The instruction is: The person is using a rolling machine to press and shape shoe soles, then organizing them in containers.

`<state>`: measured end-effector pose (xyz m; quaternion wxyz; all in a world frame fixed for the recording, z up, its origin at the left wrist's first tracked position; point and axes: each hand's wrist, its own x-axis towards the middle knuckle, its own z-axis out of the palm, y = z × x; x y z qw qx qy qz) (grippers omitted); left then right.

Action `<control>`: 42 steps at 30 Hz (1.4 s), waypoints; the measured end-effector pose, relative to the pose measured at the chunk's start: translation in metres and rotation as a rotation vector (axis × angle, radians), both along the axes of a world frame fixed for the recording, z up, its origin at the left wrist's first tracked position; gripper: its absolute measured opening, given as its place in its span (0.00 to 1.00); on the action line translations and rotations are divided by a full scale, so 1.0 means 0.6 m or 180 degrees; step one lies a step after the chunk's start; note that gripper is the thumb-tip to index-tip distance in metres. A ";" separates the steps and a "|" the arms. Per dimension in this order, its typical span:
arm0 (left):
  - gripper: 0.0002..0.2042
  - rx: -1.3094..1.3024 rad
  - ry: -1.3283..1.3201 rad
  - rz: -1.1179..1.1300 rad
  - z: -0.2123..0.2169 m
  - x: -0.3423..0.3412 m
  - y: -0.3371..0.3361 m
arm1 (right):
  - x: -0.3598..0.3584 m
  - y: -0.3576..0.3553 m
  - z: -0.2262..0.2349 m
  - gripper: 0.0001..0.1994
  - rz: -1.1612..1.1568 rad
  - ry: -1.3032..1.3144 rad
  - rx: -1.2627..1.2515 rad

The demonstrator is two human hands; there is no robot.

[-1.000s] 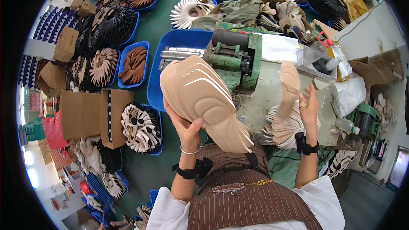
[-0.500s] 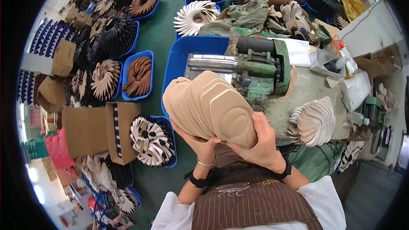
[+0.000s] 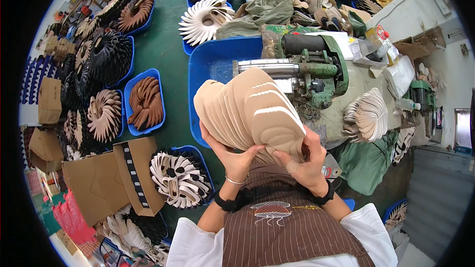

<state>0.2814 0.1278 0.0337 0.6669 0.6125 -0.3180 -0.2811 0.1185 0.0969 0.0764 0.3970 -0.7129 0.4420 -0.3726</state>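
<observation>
Between my two hands is a thick fanned stack of beige insoles (image 3: 237, 113), held up in front of my apron. My left hand (image 3: 231, 160) grips its lower left side, thumb in front and the other fingers behind the stack. On the lower right end my right hand (image 3: 308, 160) is closed, its thumb pressed on the front insole and its fingers around the edge. Just beyond the stack stands a green machine with metal rollers (image 3: 316, 69). A second bundle of pale insoles (image 3: 368, 113) lies on the worktable (image 3: 341, 104), to the right.
A blue tub (image 3: 198, 104) sits at the machine's left. Farther left are a blue basket of brown insoles (image 3: 145, 101), a basket of white and black pieces (image 3: 180, 179) and an opened cardboard box (image 3: 141, 178). A green cloth bag (image 3: 366, 168) hangs below the table's right side.
The insole stack has tilted and spread differently, with its right end turned further down. My right fingers have shifted along its edge. My view has turned slightly.
</observation>
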 end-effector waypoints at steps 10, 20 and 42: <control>0.62 -0.0166 0.0411 -0.0212 0.002 0.032 -0.028 | 0.001 -0.016 -0.003 0.18 -0.0218 -0.1576 0.1488; 0.38 0.0060 0.0383 0.0458 -0.034 0.187 -0.017 | -0.013 0.002 -0.173 0.22 -0.0527 -0.2046 0.2241; 0.37 0.0262 0.1034 0.0109 -0.044 0.231 0.002 | 0.067 -0.079 -0.243 0.17 -0.1005 -0.1163 0.1218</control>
